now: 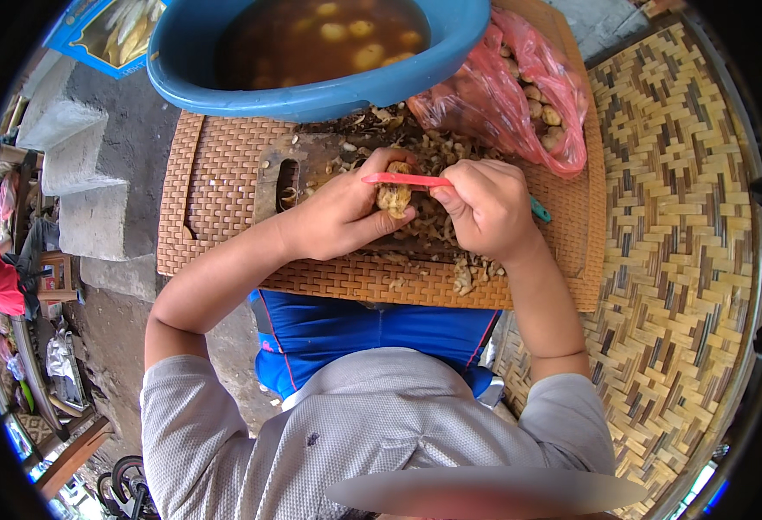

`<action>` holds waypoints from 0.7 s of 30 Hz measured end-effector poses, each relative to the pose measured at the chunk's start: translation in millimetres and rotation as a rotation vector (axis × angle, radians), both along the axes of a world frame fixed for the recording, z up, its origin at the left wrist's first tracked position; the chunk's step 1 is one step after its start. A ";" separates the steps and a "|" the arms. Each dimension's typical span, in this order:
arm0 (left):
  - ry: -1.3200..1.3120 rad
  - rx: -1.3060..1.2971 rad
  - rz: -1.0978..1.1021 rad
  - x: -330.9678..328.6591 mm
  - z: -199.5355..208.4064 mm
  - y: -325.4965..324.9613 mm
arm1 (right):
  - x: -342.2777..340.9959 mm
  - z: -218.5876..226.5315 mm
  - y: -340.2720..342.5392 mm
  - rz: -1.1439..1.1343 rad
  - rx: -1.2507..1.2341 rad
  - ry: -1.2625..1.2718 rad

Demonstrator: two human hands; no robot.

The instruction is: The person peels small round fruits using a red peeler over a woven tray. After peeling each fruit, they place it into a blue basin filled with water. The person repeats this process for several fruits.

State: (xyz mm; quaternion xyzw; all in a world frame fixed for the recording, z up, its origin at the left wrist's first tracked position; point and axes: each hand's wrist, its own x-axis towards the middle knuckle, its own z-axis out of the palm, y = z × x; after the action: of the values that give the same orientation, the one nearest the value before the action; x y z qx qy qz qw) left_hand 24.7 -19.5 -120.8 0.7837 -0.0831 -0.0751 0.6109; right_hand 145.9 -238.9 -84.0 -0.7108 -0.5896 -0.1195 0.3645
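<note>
Over the middle of the table, my left hand (342, 212) is closed around a yellowish-brown potato (394, 198), with the thumb below it and the fingers above. In my right hand (489, 204) is the handle of a red peeler (407, 179). Its head lies across the potato's upper side, seemingly touching it. Beneath both hands, a worn wooden cutting board (267, 186) with a slot at its left end is littered with brown peelings (433, 232). A teal handle-like piece (538, 209) pokes out beside my right hand; the rest of it is hidden.
At the table's far side stands a blue basin (311, 108) of brown water with several peeled potatoes. A red plastic bag (563, 95) of potatoes lies at the far right. The woven brown table (225, 173) borders a woven bamboo wall or mat (667, 217). Concrete steps (95, 212) are at left.
</note>
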 end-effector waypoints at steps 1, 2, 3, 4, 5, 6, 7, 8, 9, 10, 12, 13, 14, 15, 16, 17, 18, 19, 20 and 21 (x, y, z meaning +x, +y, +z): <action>-0.117 0.104 -0.029 0.9 -0.6 -0.3 | -0.5 -0.2 0.6 -0.008 0.033 0.014; -0.291 0.210 -0.058 2.1 -1.2 -0.6 | -1.8 -1.0 1.9 0.004 0.007 0.012; -0.413 0.286 -0.081 3.5 -1.6 -1.1 | -3.1 -2.0 2.9 0.008 0.007 0.016; -0.447 0.312 -0.076 4.4 -1.4 -1.1 | -3.6 -2.5 3.0 0.037 -0.041 0.014; -0.446 0.274 -0.050 5.3 -1.1 -1.7 | -3.1 -2.9 2.8 0.003 0.009 0.024; -0.370 0.224 -0.036 5.2 -0.3 -2.2 | -1.7 -2.9 2.1 -0.002 0.014 0.025; -0.268 0.197 -0.012 3.0 1.5 -1.6 | 0.4 -2.9 1.1 -0.016 0.041 0.029; -0.164 0.259 -0.035 0.3 3.8 -0.4 | 3.0 -1.9 -1.3 -0.048 0.048 0.065; -0.228 0.286 -0.067 -2.3 4.6 -3.8 | 4.4 -2.8 -1.1 -0.039 0.015 0.058; -0.307 0.314 -0.080 -4.7 5.3 -6.8 | 5.5 -3.7 -0.5 -0.039 0.003 0.060; -0.383 0.342 -0.103 -6.5 5.5 -11.4 | 5.4 -5.8 0.1 -0.012 -0.019 0.068; -0.352 0.330 -0.069 -6.0 5.7 -11.1 | 5.4 -5.9 -0.6 -0.037 0.013 0.085; -0.318 0.322 -0.043 -4.8 5.1 -11.2 | 5.1 -6.4 -0.5 -0.049 0.020 0.103; -0.285 0.315 -0.019 -3.0 4.9 -9.8 | 5.1 -6.0 -1.4 -0.058 0.030 0.123; -0.252 0.307 0.005 -1.0 4.3 -8.1 | 5.8 -5.4 -2.2 -0.070 0.053 0.134; -0.236 0.255 0.020 1.0 3.6 -6.8 | 6.0 -4.7 -3.5 -0.069 0.061 0.141; -0.219 0.201 0.034 2.7 2.9 -5.5 | 6.7 -3.5 -5.0 -0.079 0.071 0.158; -0.206 0.144 0.053 3.2 2.2 -5.0 | 7.0 -2.8 -6.3 -0.092 0.074 0.182; -0.159 0.046 0.045 2.8 1.8 -4.9 | 7.8 -1.8 -7.4 -0.085 0.086 0.191; -0.117 -0.055 0.041 2.3 1.1 -5.0 | 7.8 -1.4 -8.2 -0.087 0.093 0.204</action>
State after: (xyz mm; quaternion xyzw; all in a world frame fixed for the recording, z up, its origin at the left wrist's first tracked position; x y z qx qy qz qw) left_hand 26.9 -24.5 -119.7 0.7713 -0.1046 -0.0145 0.6276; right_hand 153.7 -247.1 -85.4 -0.7266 -0.5116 -0.0895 0.4498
